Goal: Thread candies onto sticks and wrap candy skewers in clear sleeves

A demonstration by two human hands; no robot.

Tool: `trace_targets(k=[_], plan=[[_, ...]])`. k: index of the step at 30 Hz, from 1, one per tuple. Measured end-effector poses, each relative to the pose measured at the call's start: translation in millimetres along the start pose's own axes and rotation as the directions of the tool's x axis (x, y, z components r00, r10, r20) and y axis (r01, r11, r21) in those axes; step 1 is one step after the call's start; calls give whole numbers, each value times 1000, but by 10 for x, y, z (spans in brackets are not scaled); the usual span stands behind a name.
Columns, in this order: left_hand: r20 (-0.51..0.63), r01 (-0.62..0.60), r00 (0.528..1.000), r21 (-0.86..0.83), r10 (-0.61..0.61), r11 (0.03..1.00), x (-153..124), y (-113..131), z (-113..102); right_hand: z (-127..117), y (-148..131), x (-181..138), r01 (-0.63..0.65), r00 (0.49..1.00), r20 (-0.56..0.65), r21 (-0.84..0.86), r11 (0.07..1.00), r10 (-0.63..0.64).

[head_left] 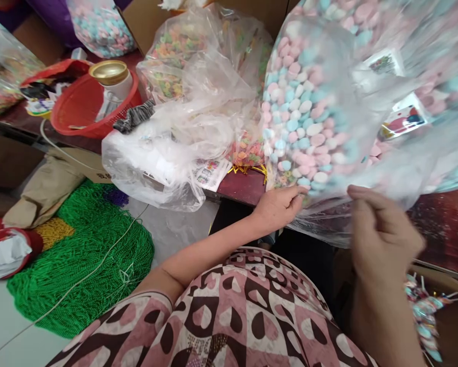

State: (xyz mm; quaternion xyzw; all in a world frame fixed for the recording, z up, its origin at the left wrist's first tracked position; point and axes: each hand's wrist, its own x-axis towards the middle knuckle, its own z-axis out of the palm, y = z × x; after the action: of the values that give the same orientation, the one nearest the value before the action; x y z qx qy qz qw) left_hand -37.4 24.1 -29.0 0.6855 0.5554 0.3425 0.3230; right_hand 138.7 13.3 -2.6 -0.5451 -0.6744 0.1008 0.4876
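Observation:
A big clear plastic bag (309,117) full of pink, blue and white candies fills the upper right, resting on a dark red table (240,186). My left hand (280,206) grips the bag's lower edge with closed fingers. My right hand (380,237) is raised just right of it, fingers curled and pinching the bag's loose plastic; it is blurred by motion. Small printed cards (403,120) show through the plastic.
Crumpled clear bags (183,137) with colourful candy lie at centre. A red basket (83,104) holds a gold-lidded jar (110,74). A green mesh heap (87,255) lies on the floor at left. Wrapped lollipops (424,311) sit at lower right.

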Motion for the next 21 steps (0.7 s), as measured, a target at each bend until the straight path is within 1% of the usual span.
trace_targets(k=[2,3,5,7,9,12,14,18,21], plan=[[3,-50,999,56,50,997,-4,-4,5,98,56,-39,52,998,35,12,999,-52],[9,-80,997,81,80,993,-12,-9,5,148,92,-65,52,998,43,22,998,-53],[27,-152,988,138,149,979,-37,-23,3,230,166,-123,13,1000,26,18,1000,-13],[50,-227,974,206,222,952,-67,-36,8,282,229,-175,12,1000,11,-43,999,-12],[60,-274,962,278,268,921,-93,-43,22,310,274,-208,91,995,41,-138,986,-86],[61,-297,953,366,296,882,-111,-46,45,338,312,-226,267,962,118,-247,931,-245],[67,-309,949,395,309,865,-114,-49,55,352,322,-225,338,940,140,-281,898,-311],[64,-327,942,409,330,852,-114,-58,59,365,311,-219,369,929,150,-304,879,-338],[73,-325,943,409,325,852,-115,-60,56,365,290,-214,378,926,153,-319,869,-346]])
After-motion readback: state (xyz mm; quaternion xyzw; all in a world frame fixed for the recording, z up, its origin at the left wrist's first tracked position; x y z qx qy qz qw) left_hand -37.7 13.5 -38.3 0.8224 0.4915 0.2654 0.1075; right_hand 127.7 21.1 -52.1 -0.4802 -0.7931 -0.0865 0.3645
